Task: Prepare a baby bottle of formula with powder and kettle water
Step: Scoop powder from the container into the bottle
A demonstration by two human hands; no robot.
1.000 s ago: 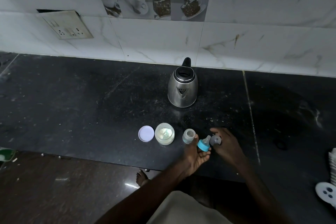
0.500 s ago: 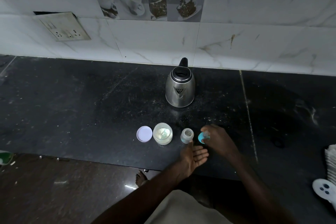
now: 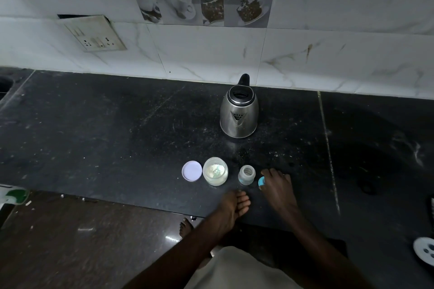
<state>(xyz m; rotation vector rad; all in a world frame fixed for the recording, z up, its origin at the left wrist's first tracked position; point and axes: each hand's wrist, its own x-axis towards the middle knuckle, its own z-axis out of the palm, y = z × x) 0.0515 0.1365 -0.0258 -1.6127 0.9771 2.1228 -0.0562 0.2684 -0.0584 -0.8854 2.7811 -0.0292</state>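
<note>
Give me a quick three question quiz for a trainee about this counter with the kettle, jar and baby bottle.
1. True or false: the baby bottle has its top on.
2. Which hand rests on the blue bottle top? A. left hand B. right hand
3. Fill in: the jar stands between its lid and the ____.

Key: 1. false, its mouth is open. 2. B. 3. baby bottle; the kettle stands behind, nearer the wall.
</note>
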